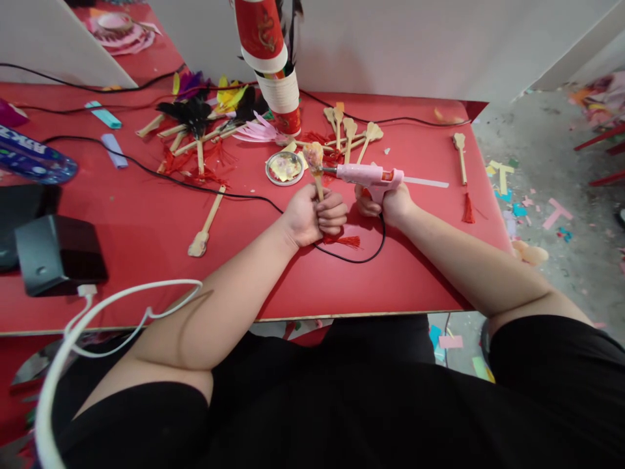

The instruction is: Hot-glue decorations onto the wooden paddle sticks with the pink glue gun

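Observation:
Upright in my left hand is a wooden stick with a wide, mottled head; the fingers are wrapped round its handle, and a red tassel lies just below the hand. My right hand grips a pink glue gun, whose nozzle points left and meets or nearly meets the stick just under its head. A clear glue strip sticks out of the gun's rear. Beside the stick's head, a round tin holds yellowish, stained material.
Paper cups stand stacked at the back. Feathered sticks and bare wooden ones lie near them. Single sticks rest left and right. A black cable crosses the red table; a dark box and bottle are left.

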{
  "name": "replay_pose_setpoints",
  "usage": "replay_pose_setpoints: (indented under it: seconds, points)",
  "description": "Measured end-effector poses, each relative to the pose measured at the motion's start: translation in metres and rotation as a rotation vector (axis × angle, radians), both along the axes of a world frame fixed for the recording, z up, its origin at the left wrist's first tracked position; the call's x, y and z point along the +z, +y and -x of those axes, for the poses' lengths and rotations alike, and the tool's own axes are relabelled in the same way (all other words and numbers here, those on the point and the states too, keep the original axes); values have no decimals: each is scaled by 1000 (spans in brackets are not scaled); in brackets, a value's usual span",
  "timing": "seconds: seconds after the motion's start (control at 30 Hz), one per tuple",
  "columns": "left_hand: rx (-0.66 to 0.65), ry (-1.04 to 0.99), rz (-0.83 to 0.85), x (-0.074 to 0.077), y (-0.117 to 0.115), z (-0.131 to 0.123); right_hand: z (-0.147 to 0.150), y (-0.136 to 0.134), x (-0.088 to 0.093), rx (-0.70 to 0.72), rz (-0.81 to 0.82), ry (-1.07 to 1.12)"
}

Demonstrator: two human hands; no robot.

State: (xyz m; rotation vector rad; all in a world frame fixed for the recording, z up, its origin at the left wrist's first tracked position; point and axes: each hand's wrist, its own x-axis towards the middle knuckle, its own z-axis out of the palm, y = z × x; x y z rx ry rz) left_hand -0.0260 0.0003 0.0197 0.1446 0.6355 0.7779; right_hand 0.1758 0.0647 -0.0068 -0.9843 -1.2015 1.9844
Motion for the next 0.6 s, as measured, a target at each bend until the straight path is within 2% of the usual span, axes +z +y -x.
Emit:
replay_pose_setpoints:
  seconds: [0.17,0.37,0.6]
  points:
    - [-1,-22,26,2,-1,3,-1,1,-4,25,-41,9]
    - [-33,-19,63,1,1,4,1,-1,0,-20,-51,-30]
    - [-54,-7,93,-3,2,3,-1,0,-9,19,-85,-14]
